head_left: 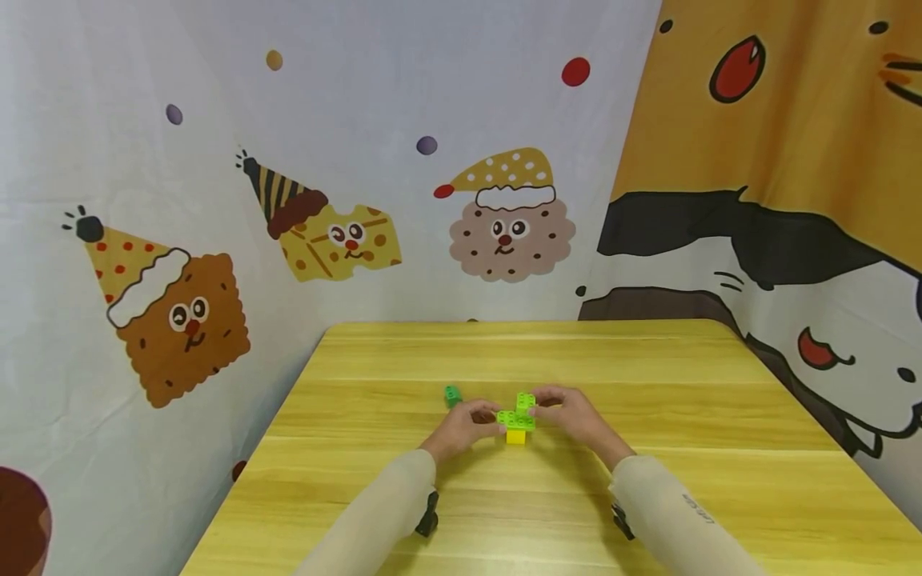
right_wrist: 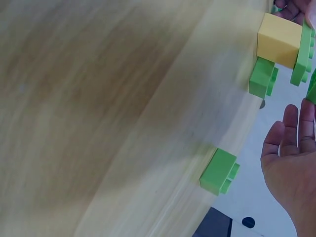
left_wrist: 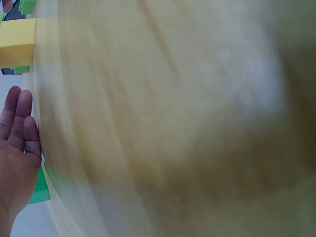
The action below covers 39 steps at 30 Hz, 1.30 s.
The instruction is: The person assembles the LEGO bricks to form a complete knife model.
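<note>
A yellow block (head_left: 515,438) stands on the table with a light green plate (head_left: 513,420) on its top. My left hand (head_left: 468,426) pinches the left edge of that plate between thumb and forefinger; its other fingers lie extended in the left wrist view. In my right hand (head_left: 572,412) is a light green brick (head_left: 525,402), pinched at the fingertips over the plate's right part. Whether brick and plate are joined, I cannot tell. Only a corner of the pinched brick (right_wrist: 312,89) shows in the right wrist view.
A darker green brick (head_left: 452,395) lies beyond my left hand. In the right wrist view, one green brick (right_wrist: 261,77) appears beside the yellow block and another green brick (right_wrist: 217,171) stands apart on the wood-grain table (head_left: 519,512). Printed curtains (head_left: 360,96) hang behind the table.
</note>
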{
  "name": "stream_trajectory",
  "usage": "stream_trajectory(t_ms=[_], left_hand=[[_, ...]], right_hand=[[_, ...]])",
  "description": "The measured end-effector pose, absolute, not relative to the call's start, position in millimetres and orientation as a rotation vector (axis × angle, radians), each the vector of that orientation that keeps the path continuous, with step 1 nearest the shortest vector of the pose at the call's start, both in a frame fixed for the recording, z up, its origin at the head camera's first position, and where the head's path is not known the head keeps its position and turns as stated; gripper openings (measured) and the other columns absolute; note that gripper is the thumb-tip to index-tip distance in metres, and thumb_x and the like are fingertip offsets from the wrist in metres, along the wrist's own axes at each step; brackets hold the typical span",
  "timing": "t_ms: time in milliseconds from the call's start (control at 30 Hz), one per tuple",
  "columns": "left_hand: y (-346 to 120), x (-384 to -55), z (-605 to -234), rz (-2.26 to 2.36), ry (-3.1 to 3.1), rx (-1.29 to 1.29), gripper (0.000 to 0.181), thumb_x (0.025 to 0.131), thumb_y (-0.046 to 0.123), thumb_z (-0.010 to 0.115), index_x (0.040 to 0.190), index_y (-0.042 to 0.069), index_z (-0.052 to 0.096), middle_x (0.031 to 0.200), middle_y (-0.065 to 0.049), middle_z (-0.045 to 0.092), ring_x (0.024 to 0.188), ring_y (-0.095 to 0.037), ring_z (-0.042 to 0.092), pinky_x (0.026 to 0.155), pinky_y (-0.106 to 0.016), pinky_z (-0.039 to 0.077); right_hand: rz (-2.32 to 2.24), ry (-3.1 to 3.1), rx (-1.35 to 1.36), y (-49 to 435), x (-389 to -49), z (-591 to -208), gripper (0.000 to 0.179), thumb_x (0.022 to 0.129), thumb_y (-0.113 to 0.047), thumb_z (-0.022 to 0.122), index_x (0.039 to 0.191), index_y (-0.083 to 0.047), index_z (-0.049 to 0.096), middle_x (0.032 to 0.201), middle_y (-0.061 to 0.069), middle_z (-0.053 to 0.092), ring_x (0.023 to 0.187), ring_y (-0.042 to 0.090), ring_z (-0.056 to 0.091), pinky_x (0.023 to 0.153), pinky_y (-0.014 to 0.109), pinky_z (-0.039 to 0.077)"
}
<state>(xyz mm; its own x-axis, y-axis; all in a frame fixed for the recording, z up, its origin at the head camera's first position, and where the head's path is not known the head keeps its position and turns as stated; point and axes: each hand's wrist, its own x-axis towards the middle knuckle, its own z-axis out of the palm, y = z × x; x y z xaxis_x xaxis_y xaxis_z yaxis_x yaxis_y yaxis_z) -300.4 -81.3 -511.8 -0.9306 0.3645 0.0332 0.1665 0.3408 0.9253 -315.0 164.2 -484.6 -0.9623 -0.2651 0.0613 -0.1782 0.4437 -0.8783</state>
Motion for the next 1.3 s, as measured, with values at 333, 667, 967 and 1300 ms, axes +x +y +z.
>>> stream_trajectory(t_ms=[333,667,967,1300], left_hand=[[-81.8,-301.0,-512.0,1.637,2.417,0.472,0.030,0.092,0.028,0.074,0.120,0.019,0.069,0.107,-0.001,0.065,0.097,-0.019,0.059,0.079,-0.035,0.050],[-81.8,-301.4,-513.1,1.640,2.425,0.480,0.030,0.092,0.027,0.074,0.120,0.019,0.069,0.108,-0.001,0.065,0.098,-0.019,0.059,0.084,-0.037,0.050],[-81.7,-301.4,-513.3,1.639,2.429,0.478,0.029,0.091,0.027,0.075,0.119,0.020,0.070,0.107,0.000,0.066,0.098,-0.019,0.060,0.084,-0.037,0.051],[-81.4,-301.8,-514.4,1.651,2.421,0.471,0.029,0.091,0.027,0.075,0.119,0.020,0.070,0.108,0.000,0.065,0.099,-0.018,0.060,0.085,-0.038,0.051]], right_hand=[[-1.558,2.549,-0.410,159.1,-311.4,-486.0,0.031,0.090,-0.024,0.076,0.118,-0.011,0.071,0.108,0.001,0.068,0.105,0.023,0.058,0.091,0.047,0.047],[-1.541,2.548,-0.424,155.1,-309.8,-485.8,0.029,0.090,-0.022,0.076,0.117,-0.011,0.072,0.108,0.003,0.067,0.104,0.024,0.058,0.086,0.043,0.050],[-1.522,2.553,-0.474,153.3,-310.1,-488.7,0.029,0.089,-0.023,0.076,0.115,-0.012,0.073,0.109,0.002,0.067,0.104,0.022,0.059,0.088,0.044,0.049],[-1.495,2.561,-0.522,153.3,-309.4,-488.4,0.027,0.089,-0.021,0.076,0.114,-0.012,0.073,0.108,0.002,0.067,0.102,0.022,0.059,0.084,0.041,0.051]])
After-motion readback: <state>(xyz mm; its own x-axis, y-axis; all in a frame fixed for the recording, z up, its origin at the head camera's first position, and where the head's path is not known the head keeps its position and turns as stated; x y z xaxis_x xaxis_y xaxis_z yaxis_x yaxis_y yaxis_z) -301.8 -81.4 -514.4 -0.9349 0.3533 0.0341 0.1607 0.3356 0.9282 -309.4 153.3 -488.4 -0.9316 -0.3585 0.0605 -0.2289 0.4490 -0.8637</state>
